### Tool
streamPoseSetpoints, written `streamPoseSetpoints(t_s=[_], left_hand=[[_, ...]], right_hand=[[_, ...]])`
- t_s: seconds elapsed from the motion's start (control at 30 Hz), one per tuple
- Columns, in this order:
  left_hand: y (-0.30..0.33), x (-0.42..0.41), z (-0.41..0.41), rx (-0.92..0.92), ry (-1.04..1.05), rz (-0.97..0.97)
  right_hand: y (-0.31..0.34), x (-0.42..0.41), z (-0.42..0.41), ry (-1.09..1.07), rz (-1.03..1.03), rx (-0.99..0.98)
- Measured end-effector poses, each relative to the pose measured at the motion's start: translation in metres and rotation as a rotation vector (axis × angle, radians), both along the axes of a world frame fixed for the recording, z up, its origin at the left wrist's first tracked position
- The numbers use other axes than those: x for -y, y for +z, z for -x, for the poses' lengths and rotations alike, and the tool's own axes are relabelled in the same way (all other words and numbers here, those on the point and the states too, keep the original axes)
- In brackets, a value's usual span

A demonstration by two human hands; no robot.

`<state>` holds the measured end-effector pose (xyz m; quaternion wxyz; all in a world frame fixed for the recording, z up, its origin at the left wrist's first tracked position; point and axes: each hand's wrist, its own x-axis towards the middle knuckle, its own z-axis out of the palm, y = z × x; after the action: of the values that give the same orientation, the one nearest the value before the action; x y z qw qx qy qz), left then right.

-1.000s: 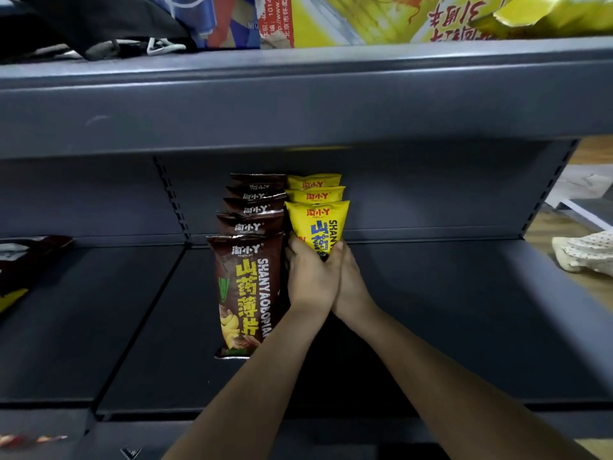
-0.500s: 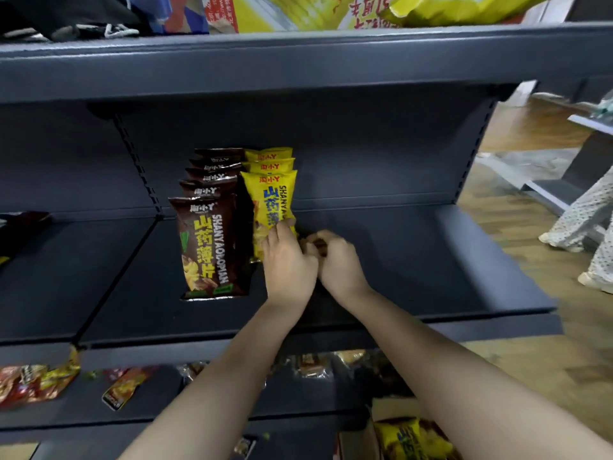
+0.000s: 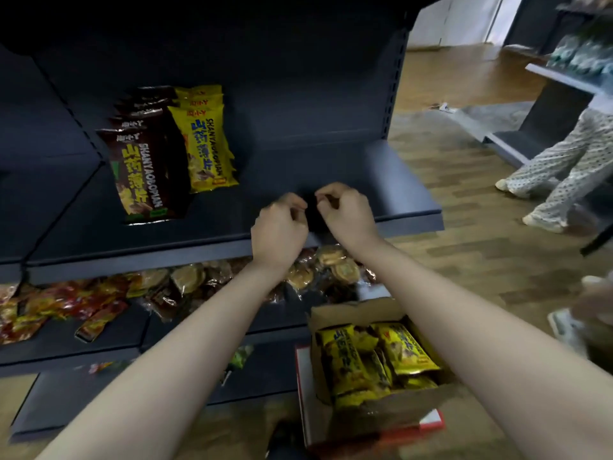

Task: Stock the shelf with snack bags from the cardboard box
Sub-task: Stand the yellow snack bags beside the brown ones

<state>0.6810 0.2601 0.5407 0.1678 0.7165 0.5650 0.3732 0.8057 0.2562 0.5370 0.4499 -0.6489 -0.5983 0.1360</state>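
A row of yellow snack bags [image 3: 205, 147] stands upright on the dark grey shelf [image 3: 298, 167], beside a row of brown snack bags [image 3: 141, 171] to its left. My left hand [image 3: 280, 230] and my right hand [image 3: 345, 214] hover side by side over the shelf's front edge, to the right of the bags and apart from them. Both have curled fingers and hold nothing. On the floor at lower right sits the open cardboard box [image 3: 381, 413] with several yellow bags [image 3: 374, 356] inside.
The shelf below holds loose wrapped snacks [image 3: 185, 283] and red-orange packets [image 3: 49, 310]. Another person in spotted trousers [image 3: 564, 167] stands at the right on the wooden floor [image 3: 464, 247], near a second shelf unit [image 3: 557, 104]. A blurred object [image 3: 583, 313] shows at the right edge.
Both hands let go of the front yellow bag and pulled back to the shelf's front edge. The view has tilted down and right, bringing the box and lower shelves into sight.
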Motion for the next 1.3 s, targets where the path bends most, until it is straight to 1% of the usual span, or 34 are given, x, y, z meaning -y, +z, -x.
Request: streamPoseSetpoints(t_s=[0.1, 0.2, 0.37, 0.5, 0.63, 0.7, 0.77, 0.87, 0.93, 1.13, 1.23, 1.3], left_hand=[[-0.011, 0.021, -0.016, 0.009, -0.072, -0.022], [-0.023, 0.043, -0.030, 0.011, -0.097, -0.022], [-0.053, 0.067, -0.046, -0.060, -0.155, 0.015], [-0.089, 0.072, -0.051, -0.191, -0.218, 0.135], [-0.124, 0.075, -0.053, -0.268, -0.198, 0.375], [-0.143, 0.077, -0.051, -0.314, -0.196, 0.507], [-0.161, 0.077, -0.048, -0.342, -0.223, 0.587], [-0.181, 0.078, -0.044, -0.329, -0.279, 0.654], [-0.189, 0.080, -0.042, -0.322, -0.297, 0.678], [-0.211, 0.077, -0.044, -0.351, -0.306, 0.758], [-0.222, 0.077, -0.048, -0.332, -0.324, 0.812], [-0.231, 0.075, -0.049, -0.353, -0.315, 0.847]], right_hand=[[-0.004, 0.023, -0.020, -0.017, 0.002, 0.003], [-0.014, 0.047, -0.035, -0.032, -0.010, -0.028], [-0.049, 0.081, -0.055, -0.034, 0.062, -0.051], [-0.083, 0.104, -0.068, -0.067, 0.229, -0.049], [-0.117, 0.121, -0.073, -0.086, 0.400, -0.049], [-0.137, 0.124, -0.075, -0.086, 0.528, -0.016], [-0.158, 0.126, -0.075, -0.077, 0.670, 0.000], [-0.188, 0.127, -0.072, -0.045, 0.852, 0.022], [-0.202, 0.129, -0.069, -0.030, 0.929, 0.046], [-0.242, 0.122, -0.053, 0.083, 1.106, 0.094], [-0.257, 0.115, -0.045, 0.065, 1.174, 0.092], [-0.265, 0.110, -0.040, 0.036, 1.210, 0.067]])
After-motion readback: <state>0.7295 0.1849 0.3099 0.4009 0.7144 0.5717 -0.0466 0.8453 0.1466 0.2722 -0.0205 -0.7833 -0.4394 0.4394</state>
